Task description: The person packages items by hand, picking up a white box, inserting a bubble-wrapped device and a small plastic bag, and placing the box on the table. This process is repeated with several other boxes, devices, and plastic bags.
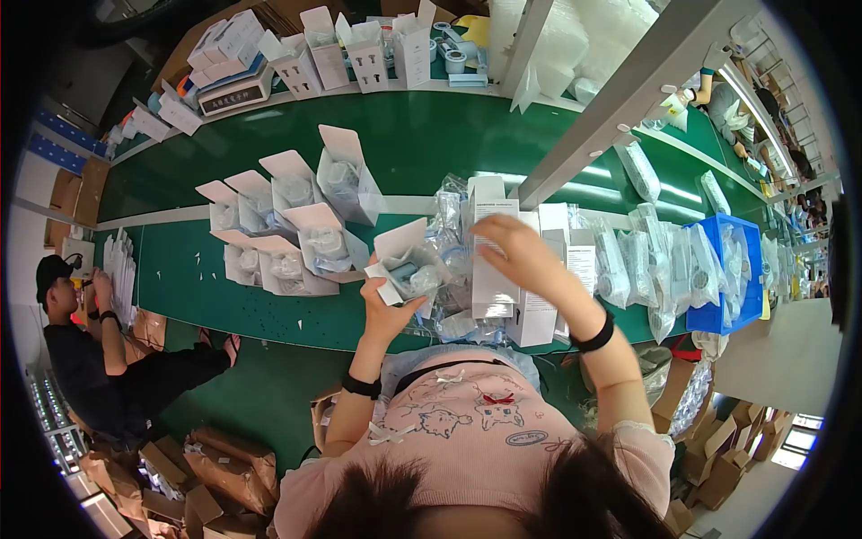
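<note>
My left hand (388, 313) grips a small white carton (393, 241) with its flap up and its mouth facing me. Inside the carton sit a grey-green piece and a clear plastic-wrapped item (424, 277). My right hand (519, 251) is over a tall closed white box (491, 292), its fingers stretched toward the left. Whether the fingertips touch that box cannot be made out. More white boxes (537, 316) lie beside it under my right forearm. Clear bags with bluish parts (452, 247) are heaped between my two hands.
Several open white cartons (328, 242) with wrapped items stand to the left on the green table (189, 292). Bubble-wrapped packs (633, 260) and a blue crate (754, 287) are at the right. A slanting metal post (611, 112) rises beyond my right hand. Another person (99, 350) sits far left.
</note>
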Motion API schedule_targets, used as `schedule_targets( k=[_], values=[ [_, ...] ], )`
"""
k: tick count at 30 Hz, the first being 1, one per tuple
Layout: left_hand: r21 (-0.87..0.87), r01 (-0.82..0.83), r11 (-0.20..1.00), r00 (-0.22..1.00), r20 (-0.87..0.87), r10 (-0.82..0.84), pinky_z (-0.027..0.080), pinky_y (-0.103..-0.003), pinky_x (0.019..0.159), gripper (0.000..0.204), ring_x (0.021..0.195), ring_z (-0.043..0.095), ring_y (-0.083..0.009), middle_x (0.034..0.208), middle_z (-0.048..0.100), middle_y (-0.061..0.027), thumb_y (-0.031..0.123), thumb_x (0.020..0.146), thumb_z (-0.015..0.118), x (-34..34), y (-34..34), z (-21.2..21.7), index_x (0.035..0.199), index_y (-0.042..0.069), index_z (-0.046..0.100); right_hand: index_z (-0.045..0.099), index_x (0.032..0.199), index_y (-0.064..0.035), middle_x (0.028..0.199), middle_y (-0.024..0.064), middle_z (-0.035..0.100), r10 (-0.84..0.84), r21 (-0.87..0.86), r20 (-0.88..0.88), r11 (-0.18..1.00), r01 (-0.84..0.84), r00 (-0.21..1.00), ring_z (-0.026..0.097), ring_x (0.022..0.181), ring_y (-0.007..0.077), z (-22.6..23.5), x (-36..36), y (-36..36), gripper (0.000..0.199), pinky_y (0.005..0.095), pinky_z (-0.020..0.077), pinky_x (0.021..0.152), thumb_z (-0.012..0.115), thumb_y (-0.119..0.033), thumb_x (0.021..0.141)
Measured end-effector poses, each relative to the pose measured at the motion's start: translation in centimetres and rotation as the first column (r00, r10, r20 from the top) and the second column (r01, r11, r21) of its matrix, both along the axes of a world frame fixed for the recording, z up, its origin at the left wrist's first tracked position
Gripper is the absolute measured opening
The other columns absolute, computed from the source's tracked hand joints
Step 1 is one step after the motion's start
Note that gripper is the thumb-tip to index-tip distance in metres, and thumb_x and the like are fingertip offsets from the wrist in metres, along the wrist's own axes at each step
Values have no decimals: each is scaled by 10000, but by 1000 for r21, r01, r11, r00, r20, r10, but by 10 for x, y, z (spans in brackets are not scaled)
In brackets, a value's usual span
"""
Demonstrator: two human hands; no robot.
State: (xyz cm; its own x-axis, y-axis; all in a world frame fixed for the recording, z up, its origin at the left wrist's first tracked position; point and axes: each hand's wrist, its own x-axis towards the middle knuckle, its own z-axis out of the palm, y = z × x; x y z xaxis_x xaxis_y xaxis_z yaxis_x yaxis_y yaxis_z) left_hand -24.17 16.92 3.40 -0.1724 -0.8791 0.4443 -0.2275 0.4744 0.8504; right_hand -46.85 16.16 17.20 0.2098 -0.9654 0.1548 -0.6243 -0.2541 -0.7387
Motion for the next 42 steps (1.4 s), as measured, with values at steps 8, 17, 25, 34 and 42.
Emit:
schedule_targets(
  k=[8, 17, 25, 34, 42],
  values=[
    [31, -22, 999, 992, 125, 18, 316, -420, 910, 497, 1147, 329, -389, 1275, 257, -242, 103, 587, 741, -5, 1, 56, 948, 87, 400, 565, 956, -25, 884, 159, 595, 605, 592, -712, 790, -159, 357, 563, 856, 311, -77, 24, -181, 434, 385, 467, 698, 697, -175, 570],
    [160, -233, 959, 960, 194, 201, 410, -353, 786, 176, 1025, 456, -336, 1212, 379, -183, 52, 637, 672, 2, 7, 70, 706, 7, 517, 627, 872, -68, 936, 162, 578, 693, 633, -622, 719, -287, 365, 556, 890, 275, -182, 6, -206, 392, 361, 459, 735, 747, -217, 529],
    [160, -278, 947, 933, 281, 226, 415, -302, 597, 133, 717, 543, -255, 934, 539, -144, 20, 622, 655, 4, -10, 86, 693, -13, 547, 525, 780, -34, 802, 124, 534, 215, -116, -408, 952, -284, 887, 545, 732, 281, 26, 33, -137, 190, 354, 449, 625, 622, -19, 617],
    [211, -195, 958, 968, 198, 154, 363, -284, 481, 128, 520, 474, -214, 737, 560, -117, 21, 615, 638, 2, -28, 79, 678, -31, 539, 514, 807, -29, 790, 63, 491, 503, -283, -390, 731, -620, 771, 503, 833, 233, 12, 57, -4, 193, 301, 467, 642, 551, -54, 619],
    [70, -251, 965, 949, 213, 232, 383, -305, 538, 113, 588, 500, -253, 684, 527, -131, 11, 630, 620, 9, -18, 71, 660, -30, 519, 493, 1044, 10, 988, 133, 464, 485, -210, -508, 731, -649, 711, 407, 1038, 296, -39, 79, 19, 429, 325, 372, 879, 599, -134, 654]
  ],
)
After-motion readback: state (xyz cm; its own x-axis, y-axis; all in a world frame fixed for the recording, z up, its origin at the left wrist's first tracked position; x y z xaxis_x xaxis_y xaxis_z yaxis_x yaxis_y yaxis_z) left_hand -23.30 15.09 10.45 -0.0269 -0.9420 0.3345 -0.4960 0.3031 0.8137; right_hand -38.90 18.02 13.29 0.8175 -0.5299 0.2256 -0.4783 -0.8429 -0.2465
